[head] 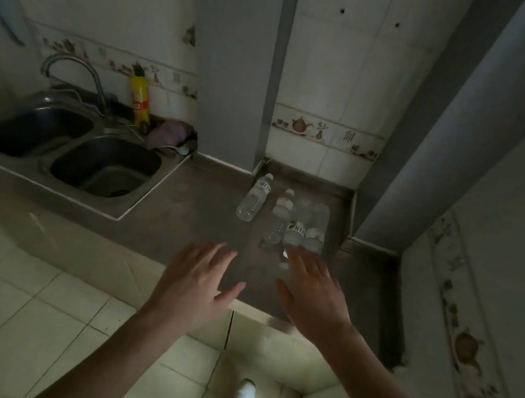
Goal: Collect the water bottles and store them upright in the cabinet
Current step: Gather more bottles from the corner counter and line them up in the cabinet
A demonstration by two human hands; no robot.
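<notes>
A: How far along is the collecting?

B: Barely begun, I'd judge. Four clear plastic water bottles all lie on their sides on the counter (pixel 188 210), in the corner right of the double sink (pixel 73 157). One bottle (pixel 254 197) lies apart to the left; a second bottle (pixel 280 215) lies near the middle; a pair of bottles (pixel 305 228) sits side by side at the right, touching, I think, though the light is dim there.

A: And the hands?

B: Both are empty, fingers spread. The left hand (pixel 194 284) hovers over the counter's front edge; the right hand (pixel 314 290) reaches with fingertips just short of the pair.

A: The cabinet?

B: Pale doors show below the counter, which may be it. Nothing is stored yet; every bottle is left to lift and stand upright.
</notes>
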